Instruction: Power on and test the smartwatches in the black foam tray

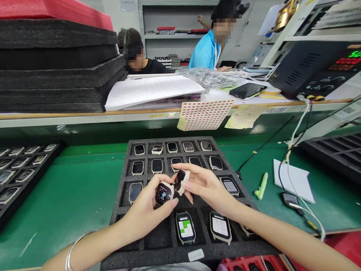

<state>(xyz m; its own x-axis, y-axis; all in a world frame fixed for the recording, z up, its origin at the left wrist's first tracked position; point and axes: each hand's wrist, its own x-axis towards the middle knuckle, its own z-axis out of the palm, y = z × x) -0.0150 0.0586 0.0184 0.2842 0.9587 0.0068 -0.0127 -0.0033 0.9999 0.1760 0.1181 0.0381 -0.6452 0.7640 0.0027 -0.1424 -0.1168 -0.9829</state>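
My left hand (156, 199) is closed around a smartwatch case (164, 193) whose dark screen is lit with a small blue figure. In my right hand (200, 182) is a second pale watch case (182, 180), tilted on its side between thumb and fingers. The two watches are close together, and I cannot tell whether they touch. Both hands are above a black foam tray (120, 210) with square pockets, most of them holding watch cases. Near the front, one watch (185, 227) shows a green and white grid, and another (220, 227) a white grid.
Another watch tray (34, 184) lies at the left on the green bench. To the right are a green pen-like tool (261, 186), white paper (295, 180) and cables. Stacked foam trays (56, 71), papers, a phone (248, 91) and a power supply (316, 71) crowd the shelf. Two people work beyond.
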